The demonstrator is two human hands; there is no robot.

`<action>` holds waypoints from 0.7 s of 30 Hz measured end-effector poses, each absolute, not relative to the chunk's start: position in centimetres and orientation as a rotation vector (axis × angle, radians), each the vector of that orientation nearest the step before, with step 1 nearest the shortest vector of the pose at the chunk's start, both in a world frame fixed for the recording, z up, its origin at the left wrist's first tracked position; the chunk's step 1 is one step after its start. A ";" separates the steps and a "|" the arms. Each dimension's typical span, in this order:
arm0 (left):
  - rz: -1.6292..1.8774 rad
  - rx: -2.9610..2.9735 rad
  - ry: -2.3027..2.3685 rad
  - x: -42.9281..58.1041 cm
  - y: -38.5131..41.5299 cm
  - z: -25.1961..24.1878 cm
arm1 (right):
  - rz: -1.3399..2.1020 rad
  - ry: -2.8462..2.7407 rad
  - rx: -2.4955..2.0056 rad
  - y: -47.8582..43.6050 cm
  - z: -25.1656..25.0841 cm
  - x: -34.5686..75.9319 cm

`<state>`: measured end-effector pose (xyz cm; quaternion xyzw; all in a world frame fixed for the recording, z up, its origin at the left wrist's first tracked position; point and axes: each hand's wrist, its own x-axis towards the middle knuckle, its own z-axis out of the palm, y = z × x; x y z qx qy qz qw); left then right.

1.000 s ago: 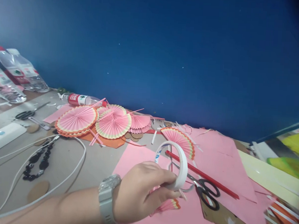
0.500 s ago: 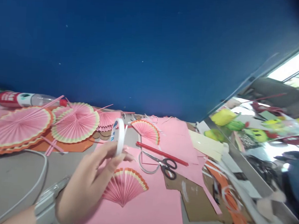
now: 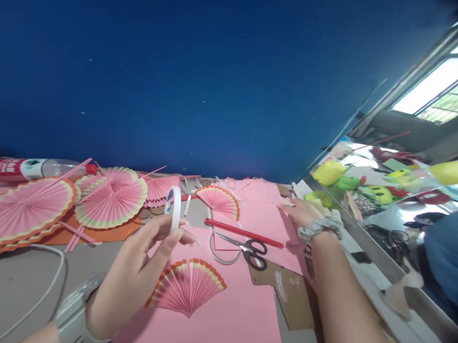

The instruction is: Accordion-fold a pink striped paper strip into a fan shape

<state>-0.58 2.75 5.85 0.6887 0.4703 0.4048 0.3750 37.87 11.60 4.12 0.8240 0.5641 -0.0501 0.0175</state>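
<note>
My left hand (image 3: 143,264) pinches a roll of white tape (image 3: 176,209) upright between thumb and fingers. Just below it, a folded pink paper fan (image 3: 189,287) with an orange and cream edge lies on a pink sheet (image 3: 240,315). At the right, my right hand (image 3: 301,213) reaches over the far edge of another pink sheet (image 3: 261,219), fingers stretched leftward; what lies under its palm is hidden. Between the hands are scissors (image 3: 250,249) with black handles, a red stick (image 3: 244,232) and a grey ring (image 3: 224,255).
Pleated pink rosettes (image 3: 112,198) and a plastic bottle (image 3: 40,169) lie at the left, near a grey cable (image 3: 54,280). Brown cardboard (image 3: 295,303) sits right of the pink sheet. A blue partition (image 3: 202,88) rises behind; a person in a blue cap (image 3: 447,259) is at the far right.
My right arm has come into view from the lower right, its hand now over the pink paper's right side. My left hand still holds the tape roll; the view has shifted slightly.
</note>
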 end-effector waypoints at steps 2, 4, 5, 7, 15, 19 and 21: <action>1.029 1.754 1.207 -0.6 2.9 5.7 | -0.286 1.767 2.574 12.1 2.9 37.9; 1.025 1.753 1.203 -0.6 3.0 5.5 | -0.359 1.808 2.572 12.3 2.3 37.8; 1.026 1.755 1.198 -0.6 3.0 5.4 | -0.368 1.831 2.582 12.4 2.2 37.7; 1.023 1.758 1.188 -0.6 2.9 5.3 | -0.352 1.886 2.605 12.7 2.2 37.2; 0.995 1.754 1.155 -0.4 2.8 5.5 | -0.265 2.361 2.342 12.3 4.3 33.1; 0.984 1.754 1.137 -0.3 2.8 5.3 | -0.339 2.528 1.942 10.8 5.6 29.3; 0.974 1.756 1.125 -0.3 2.8 5.1 | -0.328 2.559 1.806 10.0 5.7 27.4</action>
